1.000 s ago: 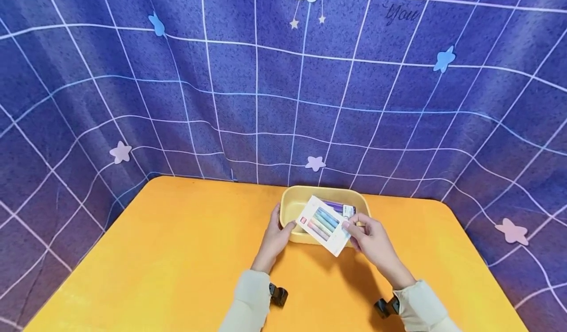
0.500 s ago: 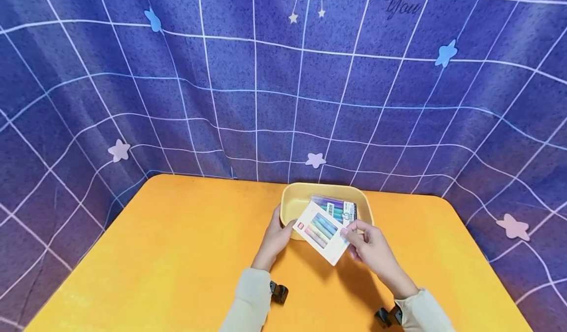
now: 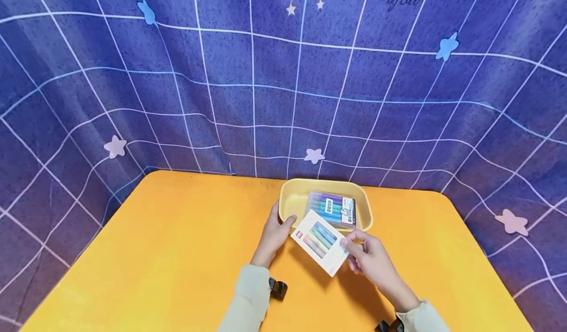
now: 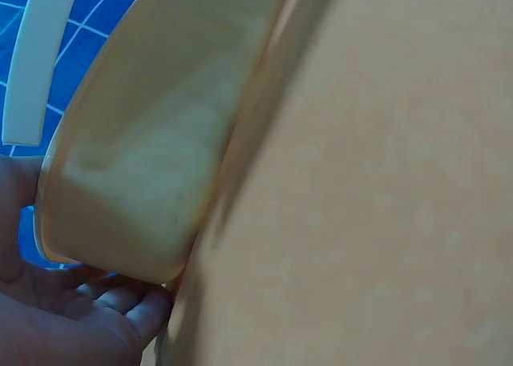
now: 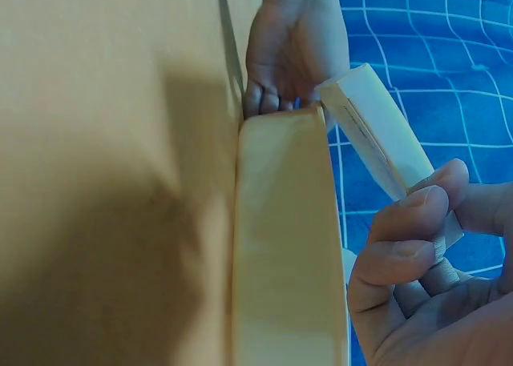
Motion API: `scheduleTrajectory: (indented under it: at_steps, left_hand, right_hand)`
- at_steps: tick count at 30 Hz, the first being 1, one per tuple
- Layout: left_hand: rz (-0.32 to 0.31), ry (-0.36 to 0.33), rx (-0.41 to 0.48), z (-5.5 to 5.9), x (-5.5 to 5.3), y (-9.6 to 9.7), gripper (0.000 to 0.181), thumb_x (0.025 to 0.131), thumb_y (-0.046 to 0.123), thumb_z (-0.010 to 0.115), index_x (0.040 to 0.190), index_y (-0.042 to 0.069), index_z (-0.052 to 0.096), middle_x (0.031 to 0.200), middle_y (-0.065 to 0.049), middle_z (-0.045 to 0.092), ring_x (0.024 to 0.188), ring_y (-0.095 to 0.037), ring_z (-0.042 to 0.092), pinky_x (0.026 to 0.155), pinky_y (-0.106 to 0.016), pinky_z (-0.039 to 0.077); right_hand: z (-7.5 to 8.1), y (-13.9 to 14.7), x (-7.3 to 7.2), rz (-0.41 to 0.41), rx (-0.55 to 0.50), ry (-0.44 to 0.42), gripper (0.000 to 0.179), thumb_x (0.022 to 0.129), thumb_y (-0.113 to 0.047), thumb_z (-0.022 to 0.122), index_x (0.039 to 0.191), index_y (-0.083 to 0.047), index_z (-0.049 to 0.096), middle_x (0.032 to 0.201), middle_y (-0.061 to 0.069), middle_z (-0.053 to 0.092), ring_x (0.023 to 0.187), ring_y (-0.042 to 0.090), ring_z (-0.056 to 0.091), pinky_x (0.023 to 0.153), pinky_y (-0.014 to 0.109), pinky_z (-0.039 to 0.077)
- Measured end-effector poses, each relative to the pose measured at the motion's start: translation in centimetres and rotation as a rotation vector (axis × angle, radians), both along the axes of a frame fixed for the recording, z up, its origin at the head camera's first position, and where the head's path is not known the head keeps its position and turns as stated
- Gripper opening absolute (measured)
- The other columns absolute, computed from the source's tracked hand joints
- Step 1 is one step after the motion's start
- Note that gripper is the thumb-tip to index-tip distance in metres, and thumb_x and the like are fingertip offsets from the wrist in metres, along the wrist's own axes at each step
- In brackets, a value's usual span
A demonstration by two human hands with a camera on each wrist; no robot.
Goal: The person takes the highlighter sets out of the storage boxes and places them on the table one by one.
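Observation:
My left hand (image 3: 272, 236) grips the left end of a yellow plastic bin (image 3: 294, 203), thumb at the rim and fingers against the outer wall (image 4: 120, 230). My right hand (image 3: 371, 259) pinches the right corner of a white box (image 3: 325, 259) whose window shows several pastel-coloured pens. That box is tilted and held above the table, in front of the bin's near rim; the right wrist view shows its narrow side (image 5: 377, 134) above rim height. Inside the bin, towards the right, lies a clear pack of purple, green and blue pens (image 3: 332, 208).
The bin stands near the back edge of an orange-yellow table (image 3: 186, 243). Behind it hangs a blue curtain (image 3: 248, 100) with a white grid and stars. Each wrist carries a small black camera (image 3: 278, 289).
My right hand has drawn the white box towards me, away from over the bin, uncovering more of the pen pack inside. My left hand stays on the bin. The head view has tilted slightly down.

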State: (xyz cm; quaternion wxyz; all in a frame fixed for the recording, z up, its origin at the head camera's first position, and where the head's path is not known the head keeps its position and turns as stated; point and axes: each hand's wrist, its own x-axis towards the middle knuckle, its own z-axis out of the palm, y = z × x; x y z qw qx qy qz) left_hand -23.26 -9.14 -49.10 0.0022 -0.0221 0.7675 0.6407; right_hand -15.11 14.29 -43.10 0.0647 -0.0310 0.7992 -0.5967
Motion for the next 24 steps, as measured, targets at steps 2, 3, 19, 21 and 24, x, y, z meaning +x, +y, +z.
scheduleTrajectory:
  at_steps: [2, 3, 19, 21, 24]
  left_hand:
    - [-0.004, 0.006, 0.004, 0.1, -0.1, 0.0, 0.071, 0.099, 0.027, 0.062, 0.160, 0.019, 0.026, 0.157, -0.015, 0.045, 0.142, -0.035, 0.047, 0.118, -0.054, 0.037]
    - [-0.006, 0.011, 0.004, 0.2, -0.1, 0.0, 0.071, 0.099, 0.027, 0.062, 0.160, 0.018, 0.026, 0.156, -0.015, 0.045, 0.142, -0.035, 0.047, 0.118, -0.054, 0.036]
    - [0.009, 0.004, -0.003, -0.2, 0.2, 0.2, 0.070, 0.099, 0.022, 0.061, 0.159, 0.014, 0.027, 0.160, -0.018, 0.040, 0.146, -0.036, 0.041, 0.122, -0.054, 0.031]
    - [0.005, 0.008, -0.002, -0.2, 0.1, 0.2, 0.070, 0.099, 0.022, 0.061, 0.160, 0.014, 0.027, 0.160, -0.018, 0.039, 0.147, -0.037, 0.040, 0.122, -0.054, 0.031]
    - [0.008, 0.014, 0.004, 0.0, 0.0, 0.1, 0.070, 0.099, 0.024, 0.061, 0.160, 0.015, 0.027, 0.160, -0.018, 0.040, 0.146, -0.036, 0.041, 0.122, -0.054, 0.031]
  right_hand:
    - [-0.1, 0.0, 0.3, 0.004, 0.003, 0.002, 0.027, 0.100, -0.021, 0.061, 0.095, 0.005, 0.058, 0.050, 0.000, 0.049, 0.042, 0.009, 0.042, 0.040, 0.019, 0.032]
    - [-0.1, 0.1, 0.5, 0.009, 0.001, 0.004, 0.026, 0.100, -0.020, 0.061, 0.096, 0.005, 0.057, 0.050, 0.000, 0.049, 0.042, 0.008, 0.043, 0.040, 0.019, 0.033]
    - [-1.8, -0.7, 3.1, 0.058, -0.077, -0.142, 0.028, 0.102, -0.021, 0.056, 0.101, 0.007, 0.054, 0.053, -0.001, 0.055, 0.046, 0.008, 0.047, 0.045, 0.019, 0.038]
    - [-2.0, -0.8, 3.2, 0.061, -0.090, -0.156, 0.028, 0.102, -0.021, 0.056, 0.101, 0.007, 0.053, 0.053, -0.001, 0.055, 0.046, 0.008, 0.046, 0.046, 0.019, 0.038]
    - [-2.4, -1.1, 3.3, 0.071, -0.106, -0.160, 0.030, 0.102, -0.023, 0.056, 0.100, 0.007, 0.053, 0.054, -0.001, 0.055, 0.046, 0.008, 0.046, 0.046, 0.019, 0.037]
